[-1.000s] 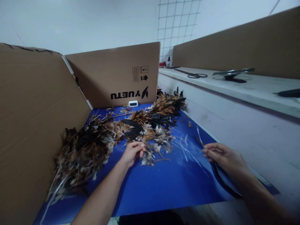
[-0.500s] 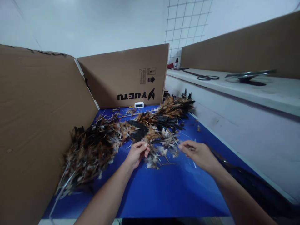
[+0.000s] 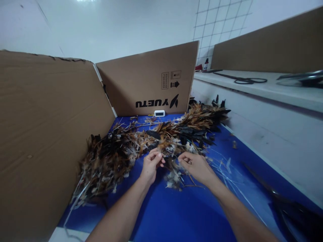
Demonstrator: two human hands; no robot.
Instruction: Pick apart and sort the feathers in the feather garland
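Observation:
My left hand [image 3: 151, 165] is closed in a pinch at the near edge of a heap of feathers [image 3: 174, 129]. A brown feather tuft [image 3: 163, 145] rises from its fingertips. Just to the right, my right hand [image 3: 195, 165] is also pinched, its fingertips turned toward the left hand; whatever lies between them is too small to make out. Below and between the hands, fluffy grey feathers [image 3: 174, 179] lie on the blue tabletop [image 3: 176, 215]. A thick bundle of brown and black feathers [image 3: 103, 168] spreads along the left side.
Cardboard panels [image 3: 141, 77] wall off the left and back. A small white digital display [image 3: 159, 113] stands at the back panel. Dark-handled scissors [image 3: 277, 198] lie at the right, near thin clear strands [image 3: 232, 181]. More scissors [image 3: 249, 80] rest on the white ledge [image 3: 275, 89].
My right hand has moved left, closer to my left hand. The view has turned slightly left, bringing the clear strands and scissors on the right into sight.

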